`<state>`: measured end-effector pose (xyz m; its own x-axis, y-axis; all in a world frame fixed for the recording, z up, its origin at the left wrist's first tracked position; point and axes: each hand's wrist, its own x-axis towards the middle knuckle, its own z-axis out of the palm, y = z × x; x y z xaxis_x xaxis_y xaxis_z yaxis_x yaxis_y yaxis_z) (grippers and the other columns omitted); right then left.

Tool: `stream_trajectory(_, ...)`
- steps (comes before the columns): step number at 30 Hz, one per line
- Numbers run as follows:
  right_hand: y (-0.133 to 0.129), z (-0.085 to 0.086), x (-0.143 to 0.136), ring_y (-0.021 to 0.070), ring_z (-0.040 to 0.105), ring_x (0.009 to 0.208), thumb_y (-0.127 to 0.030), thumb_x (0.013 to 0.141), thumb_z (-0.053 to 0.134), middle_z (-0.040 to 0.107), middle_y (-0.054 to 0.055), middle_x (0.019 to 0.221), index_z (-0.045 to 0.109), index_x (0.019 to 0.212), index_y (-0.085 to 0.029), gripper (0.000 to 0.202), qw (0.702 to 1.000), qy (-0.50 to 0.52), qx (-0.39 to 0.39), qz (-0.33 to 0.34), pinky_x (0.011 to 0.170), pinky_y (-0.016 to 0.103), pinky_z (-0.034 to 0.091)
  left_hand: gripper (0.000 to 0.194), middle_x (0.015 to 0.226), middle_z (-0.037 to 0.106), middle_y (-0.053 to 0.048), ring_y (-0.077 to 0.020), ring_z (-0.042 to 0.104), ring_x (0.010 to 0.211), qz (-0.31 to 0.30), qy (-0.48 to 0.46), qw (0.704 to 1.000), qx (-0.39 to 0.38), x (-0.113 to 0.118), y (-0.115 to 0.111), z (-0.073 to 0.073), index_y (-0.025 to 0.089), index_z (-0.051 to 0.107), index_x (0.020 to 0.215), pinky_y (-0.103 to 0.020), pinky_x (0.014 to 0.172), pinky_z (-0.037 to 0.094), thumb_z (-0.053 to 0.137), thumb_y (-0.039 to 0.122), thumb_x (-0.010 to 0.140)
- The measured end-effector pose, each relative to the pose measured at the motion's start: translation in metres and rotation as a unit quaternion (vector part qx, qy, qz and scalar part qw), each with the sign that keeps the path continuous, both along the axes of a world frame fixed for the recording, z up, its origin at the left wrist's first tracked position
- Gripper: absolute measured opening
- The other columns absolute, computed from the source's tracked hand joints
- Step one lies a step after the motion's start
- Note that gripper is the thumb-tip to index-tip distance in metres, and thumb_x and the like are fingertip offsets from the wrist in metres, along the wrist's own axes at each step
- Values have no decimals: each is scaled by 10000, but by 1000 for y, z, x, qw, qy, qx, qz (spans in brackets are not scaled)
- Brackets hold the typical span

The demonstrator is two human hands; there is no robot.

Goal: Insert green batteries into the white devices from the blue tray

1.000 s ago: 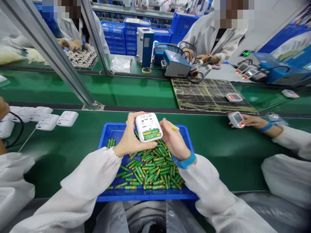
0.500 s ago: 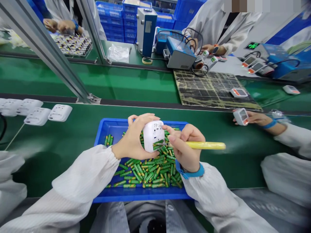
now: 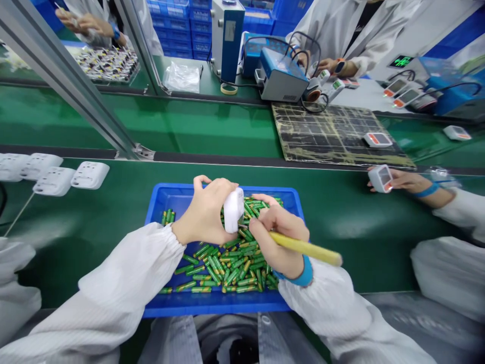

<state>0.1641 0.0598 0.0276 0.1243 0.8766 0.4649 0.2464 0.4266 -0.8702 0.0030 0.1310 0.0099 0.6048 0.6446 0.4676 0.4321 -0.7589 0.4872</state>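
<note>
My left hand (image 3: 204, 212) is closed around a small white plastic device (image 3: 232, 211), held upright above the tray and seen nearly edge-on. In my right hand (image 3: 279, 235) is a yellow-handled tool (image 3: 308, 247), its handle slanting down to the right. A thin metal tip points at the lower right edge of the device; whether it touches cannot be made out. Below both hands, a blue tray (image 3: 215, 308) holds many loose green batteries (image 3: 235, 275) with gold-coloured ends. The device's slotted face is mostly turned from view.
Several white devices (image 3: 55, 181) lie on the green bench at the left. A co-worker's hand (image 3: 407, 181) holds a similar device (image 3: 381, 178) at the right. Beyond are a metal post (image 3: 81, 81), a dark taped board (image 3: 326, 134) and a blue-grey machine (image 3: 284, 76).
The device has turned so its slotted face no longer shows. My right hand has shifted slightly left and down, and the yellow handle now tilts downward to the right.
</note>
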Motion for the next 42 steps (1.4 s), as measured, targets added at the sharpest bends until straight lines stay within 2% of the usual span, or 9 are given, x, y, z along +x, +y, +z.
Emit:
stream_trajectory(5, -4, 1, -1, 99, 237, 450, -47, 707, 546, 291, -96, 490, 340, 580, -233, 305, 980, -193, 30, -25, 1020, 472, 429, 516, 961, 633, -100, -300, 596, 848, -4, 107, 994, 20, 9, 1, -4, 190, 484, 962, -463, 775, 276, 647, 395, 517)
stream_trajectory(10, 7, -3, 9, 121, 250, 483, -71, 655, 563, 273, -90, 467, 402, 591, -245, 246, 969, -237, -48, -55, 1014, 497, 361, 512, 894, 601, -58, -281, 576, 828, -31, 113, 993, -16, 9, -6, 0, 194, 494, 938, -475, 801, 306, 656, 378, 489)
stream_trajectory(12, 13, -6, 13, 127, 257, 491, -80, 646, 557, 272, -83, 466, 368, 556, -240, 264, 978, -172, -78, -86, 968, 477, 388, 586, 928, 598, -44, -267, 571, 827, -11, 68, 995, -66, 4, -6, 4, 200, 501, 982, -472, 812, 334, 701, 380, 462)
stream_trajectory(15, 18, -8, 16, 139, 359, 513, -113, 646, 575, 321, -70, 476, 316, 515, -237, 316, 990, 29, -112, -85, 829, 399, 469, 657, 1046, 594, -43, -268, 587, 907, 17, -69, 986, -153, -2, -3, 6, 221, 502, 1065, -447, 817, 404, 755, 312, 466)
stream_trajectory(19, 15, -4, 11, 103, 287, 416, -102, 651, 630, 311, -118, 376, 349, 502, -242, 347, 971, 211, -99, -51, 889, 400, 497, 736, 1142, 574, -55, -264, 616, 985, -35, -217, 944, -246, -4, 2, 2, 239, 480, 1136, -389, 786, 494, 808, 237, 477)
stream_trajectory(27, 14, -4, 10, 76, 238, 354, -98, 652, 638, 347, -141, 355, 362, 521, -246, 339, 964, 233, -128, -33, 948, 425, 501, 800, 1207, 583, -80, -290, 611, 1105, -60, -253, 937, -234, -1, -3, -5, 255, 465, 1169, -435, 906, 513, 861, 227, 475)
stream_trajectory(33, 16, -2, 15, 74, 209, 329, -91, 650, 617, 321, -143, 326, 325, 521, -244, 354, 956, 263, -114, -62, 961, 405, 507, 809, 1240, 581, -91, -284, 617, 1101, -46, -255, 936, -238, 0, -3, -7, 257, 462, 1179, -434, 907, 518, 876, 255, 484)
stream_trajectory(39, 15, -3, 11, 81, 220, 346, -84, 646, 634, 345, -145, 334, 350, 519, -252, 354, 959, 254, -120, -44, 970, 421, 498, 809, 1237, 580, -98, -294, 614, 1111, -46, -256, 939, -226, -1, -2, -8, 247, 458, 1175, -450, 921, 516, 877, 257, 483)
stream_trajectory(42, 16, -4, 9, 72, 196, 333, -96, 675, 638, 339, -153, 327, 361, 549, -249, 341, 941, 300, -157, -21, 985, 416, 504, 786, 1228, 582, -96, -279, 617, 1098, -49, -273, 933, -231, 0, -2, -9, 244, 449, 1158, -435, 908, 526, 872, 264, 495)
